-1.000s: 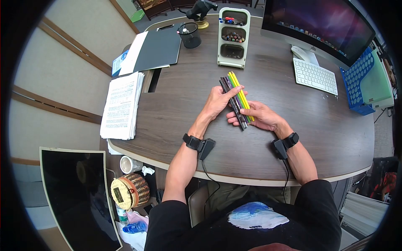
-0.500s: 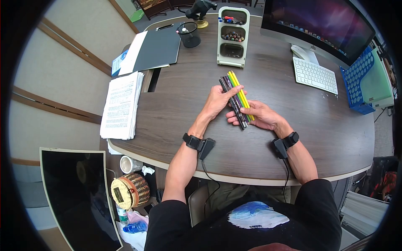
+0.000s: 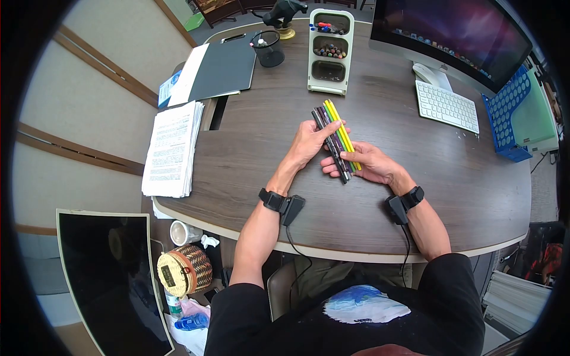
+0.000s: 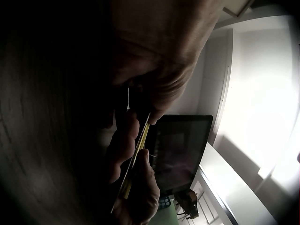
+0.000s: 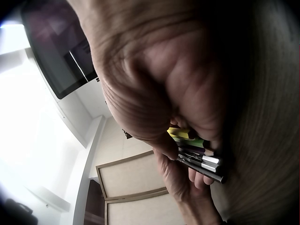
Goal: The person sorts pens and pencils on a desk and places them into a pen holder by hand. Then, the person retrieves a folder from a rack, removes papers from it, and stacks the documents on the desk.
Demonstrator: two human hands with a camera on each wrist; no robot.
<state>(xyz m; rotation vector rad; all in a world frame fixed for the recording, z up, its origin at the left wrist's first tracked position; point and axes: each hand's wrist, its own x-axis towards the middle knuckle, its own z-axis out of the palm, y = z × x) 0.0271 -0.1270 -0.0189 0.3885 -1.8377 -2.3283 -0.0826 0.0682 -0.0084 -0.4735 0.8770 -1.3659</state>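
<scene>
A bundle of several pencils and pens, black, purple, green and yellow (image 3: 336, 135), slants over the desk in the head view. My left hand (image 3: 307, 142) grips its upper part, thumb across the top. Lower down, my right hand (image 3: 373, 164) holds the bundle between thumb and fingers. In the right wrist view the ends show: yellow and green pencils (image 5: 186, 136), with silver and black pens (image 5: 204, 164) beside them. The left wrist view is dark; a yellow pencil (image 4: 142, 140) runs between the two hands.
Beyond the hands stands a white three-tier holder (image 3: 329, 88) with markers in its upper compartments. A mesh pen cup (image 3: 270, 54), dark folder (image 3: 222, 72) and paper stack (image 3: 172, 151) lie left. Keyboard (image 3: 446, 107), monitor (image 3: 451, 35) and blue rack (image 3: 504, 127) stand right.
The pencils have shifted slightly within the hands, the yellow ones sitting a little higher than before. Both hands stay in nearly the same place.
</scene>
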